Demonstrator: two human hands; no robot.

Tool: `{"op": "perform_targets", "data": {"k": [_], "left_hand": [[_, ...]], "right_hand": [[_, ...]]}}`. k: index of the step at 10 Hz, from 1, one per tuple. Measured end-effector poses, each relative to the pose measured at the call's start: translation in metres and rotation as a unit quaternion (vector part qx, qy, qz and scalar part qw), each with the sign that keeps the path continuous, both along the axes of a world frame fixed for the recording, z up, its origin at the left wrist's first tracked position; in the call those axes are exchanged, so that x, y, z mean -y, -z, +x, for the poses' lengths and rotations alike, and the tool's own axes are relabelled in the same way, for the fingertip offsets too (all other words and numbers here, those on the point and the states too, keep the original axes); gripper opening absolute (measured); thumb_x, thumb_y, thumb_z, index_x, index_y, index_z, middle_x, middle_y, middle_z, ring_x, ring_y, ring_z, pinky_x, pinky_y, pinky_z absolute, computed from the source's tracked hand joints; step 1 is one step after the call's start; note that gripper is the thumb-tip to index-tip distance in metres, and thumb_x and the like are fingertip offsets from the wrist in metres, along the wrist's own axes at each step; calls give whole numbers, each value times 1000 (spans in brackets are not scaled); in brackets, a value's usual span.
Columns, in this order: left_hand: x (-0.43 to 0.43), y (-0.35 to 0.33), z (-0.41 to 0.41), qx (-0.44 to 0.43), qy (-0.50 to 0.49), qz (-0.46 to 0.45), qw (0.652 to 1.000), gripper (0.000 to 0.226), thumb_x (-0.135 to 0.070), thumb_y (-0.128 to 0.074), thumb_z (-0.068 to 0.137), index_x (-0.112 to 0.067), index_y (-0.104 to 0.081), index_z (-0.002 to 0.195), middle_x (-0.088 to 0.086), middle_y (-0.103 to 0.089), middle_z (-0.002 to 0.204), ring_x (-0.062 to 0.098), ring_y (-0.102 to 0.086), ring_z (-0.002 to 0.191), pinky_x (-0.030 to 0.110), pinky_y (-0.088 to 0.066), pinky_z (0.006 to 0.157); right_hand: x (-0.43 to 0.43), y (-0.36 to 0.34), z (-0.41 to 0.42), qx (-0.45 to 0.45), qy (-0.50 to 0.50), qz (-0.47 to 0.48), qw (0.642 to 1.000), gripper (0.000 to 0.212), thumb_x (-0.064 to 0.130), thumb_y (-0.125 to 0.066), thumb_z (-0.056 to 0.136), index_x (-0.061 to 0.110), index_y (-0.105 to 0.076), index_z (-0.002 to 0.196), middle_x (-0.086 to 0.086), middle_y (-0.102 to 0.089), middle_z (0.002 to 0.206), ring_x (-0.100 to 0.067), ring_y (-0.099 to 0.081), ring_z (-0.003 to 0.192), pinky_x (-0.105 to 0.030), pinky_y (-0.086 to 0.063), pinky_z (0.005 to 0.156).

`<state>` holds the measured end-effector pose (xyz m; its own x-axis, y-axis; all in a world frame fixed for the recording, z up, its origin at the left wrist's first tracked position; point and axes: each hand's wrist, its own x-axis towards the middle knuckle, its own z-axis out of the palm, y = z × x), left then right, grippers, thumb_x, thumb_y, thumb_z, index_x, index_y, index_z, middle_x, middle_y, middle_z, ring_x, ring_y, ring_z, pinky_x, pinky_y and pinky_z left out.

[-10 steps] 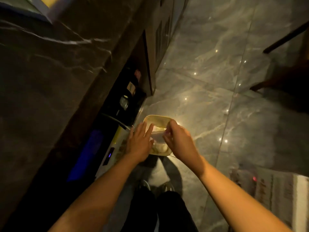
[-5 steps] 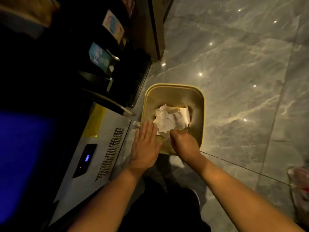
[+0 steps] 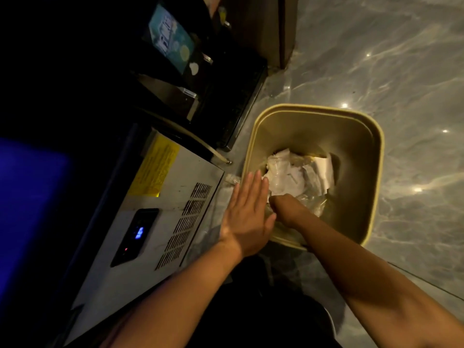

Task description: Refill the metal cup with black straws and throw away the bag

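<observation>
- Head view: right hand [image 3: 285, 209] is fisted inside the bin [image 3: 356, 136], pressing a clear bag [image 3: 310, 204] onto paper waste [image 3: 298, 172].
- Left hand [image 3: 247, 209] is flat, fingers spread, holding nothing.
- Risk: the springy bag may re-expand or cling on withdrawal.

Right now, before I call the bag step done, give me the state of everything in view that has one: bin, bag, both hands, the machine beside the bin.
Trash bin: open-topped, upright on the floor, partly filled with crumpled paper.
Clear plastic bag: inside the bin, under the right hand.
Right hand: closed, reaching down into the bin.
Left hand: open, flat, fingers together, over the bin's near rim.
Metal machine: powered, blue display lit.
</observation>
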<state>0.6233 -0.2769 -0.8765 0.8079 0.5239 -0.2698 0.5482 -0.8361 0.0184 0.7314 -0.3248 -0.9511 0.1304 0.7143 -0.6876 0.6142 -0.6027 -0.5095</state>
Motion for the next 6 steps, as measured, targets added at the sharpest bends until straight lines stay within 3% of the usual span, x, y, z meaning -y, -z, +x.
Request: {"op": "perform_targets", "data": {"k": [1,2,3,4,5,6], "left_hand": [[0,1,-2,4,9,23,1000,67,-44,-29,80,-4,-26,134,11,-21,141,24,-23,131,40,-20,112],[-1,-4,-1,-14,23,5,1000,65,-43,-28,84,-5,-21,136,11,-17,143,27,-18,134,38,-5,110],[-3,-8,-4,-28,36,-11,999,64,-42,-27,87,-5,-14,137,11,-14,146,29,-13,136,34,7,110],[3,-25,-5,-35,24,-13,999,62,-40,-25,88,-3,-16,136,13,-25,147,27,-14,135,37,-1,115],[13,-71,-1,-28,-23,-74,997,62,-42,-14,86,-9,3,136,9,0,149,26,8,135,42,4,114],[26,-128,9,16,-46,-129,991,60,-47,1,80,-16,22,127,0,24,140,18,28,129,33,15,109]], "right_hand": [[-1,3,2,-34,26,-46,998,23,9,-52,86,3,-54,108,-19,-58,118,-31,-55,105,-31,-39,80],[3,-3,3,-80,35,-76,993,41,9,-51,88,6,-43,128,-18,-47,135,-30,-45,122,-34,-36,99],[8,-28,4,-115,58,-68,989,47,16,-45,92,10,-32,137,-17,-37,145,-32,-36,131,-37,-28,107],[17,-67,3,-103,77,-48,990,49,21,-37,96,9,-21,140,-20,-30,148,-33,-32,134,-38,-26,109],[33,-115,6,-67,91,-29,993,57,27,-31,97,10,-3,143,-21,-7,153,-34,-13,141,-41,-18,113],[50,-175,8,-3,102,28,994,63,36,-27,96,6,5,142,-23,4,153,-34,1,142,-46,-11,117]]}}
